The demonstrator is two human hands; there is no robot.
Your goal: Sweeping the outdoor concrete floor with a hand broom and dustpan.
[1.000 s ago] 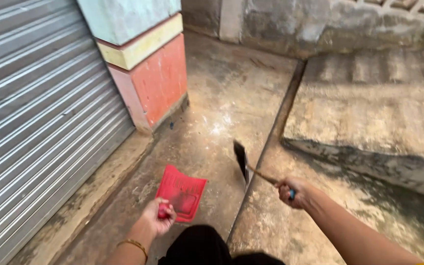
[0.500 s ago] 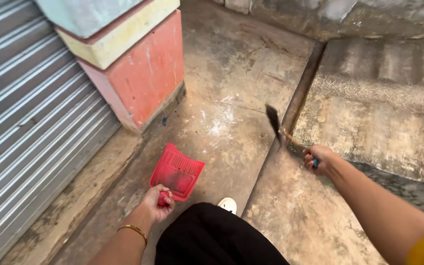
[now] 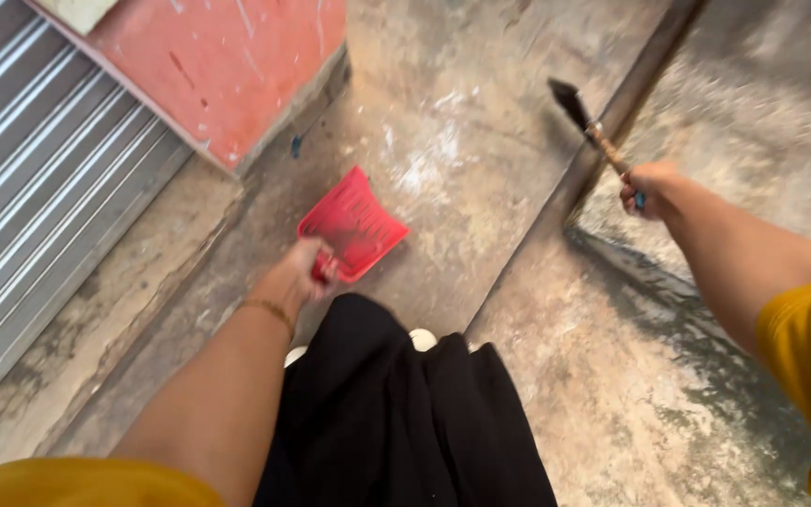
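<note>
Red plastic dustpan (image 3: 354, 223), slotted and dusty, tilted just below the red pillar base (image 3: 237, 66), its handle wrapped by closed left hand (image 3: 304, 268) fingers; right hand (image 3: 648, 185) fisted round short dark-bristled brush (image 3: 586, 120), well right of the dustpan

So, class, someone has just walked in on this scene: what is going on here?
A person in a yellow top stands on a worn concrete floor outdoors, looking down. The left hand grips the handle of a red dustpan, held low over the floor. The right hand holds a short broom by its handle, its dark bristles raised over a dark strip in the concrete. A red pillar base and a grey roller shutter stand to the left.
</note>
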